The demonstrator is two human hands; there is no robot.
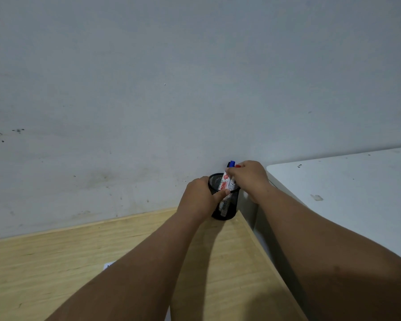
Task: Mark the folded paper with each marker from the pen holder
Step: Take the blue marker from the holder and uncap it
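A black mesh pen holder [227, 208] stands at the far right corner of the wooden table, against the wall. My left hand [200, 198] is wrapped around its left side, thumb across the mesh. Several white markers [225, 183] stick up out of it, one with a blue cap [232, 163] and one with a red cap [238, 166]. My right hand [249, 178] is closed around the tops of the markers above the rim. A small white corner of the folded paper [108, 265] shows beside my left forearm; the rest is hidden under the arm.
The light wooden table [56, 269] runs along a grey, stained wall [148, 89]. A white tabletop [345, 193] stands higher at the right, separated from the wooden table by a narrow gap.
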